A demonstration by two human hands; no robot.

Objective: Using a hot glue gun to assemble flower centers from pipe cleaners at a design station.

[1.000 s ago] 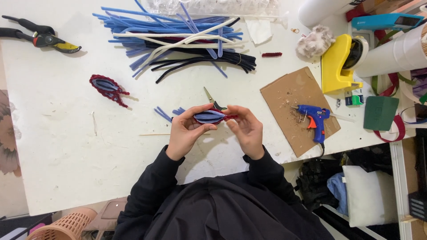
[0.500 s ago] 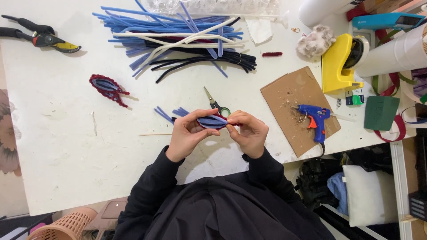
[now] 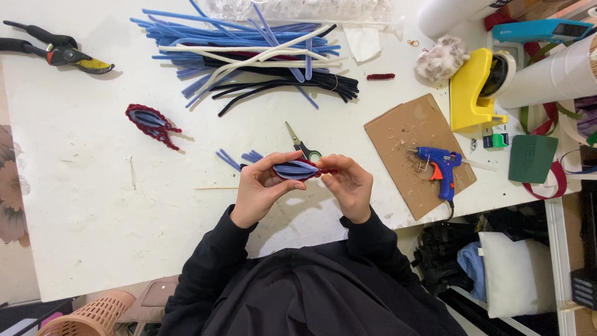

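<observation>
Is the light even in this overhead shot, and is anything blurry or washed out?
Head view: bright, even light on the white table, with only soft short shadows under the hands and the pruning shears. The clear plastic bag at the top edge glares. The leaf-shaped piece between the left hand and right hand is sharp.

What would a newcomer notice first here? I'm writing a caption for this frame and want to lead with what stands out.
First, the two hands at the centre: the left hand and right hand pinch a blue and dark red leaf-shaped piece between them above the white table. Behind them lies a big heap of blue, white and black pipe cleaners. To the right, a blue glue gun rests on a cardboard sheet near a yellow tape dispenser.
</observation>
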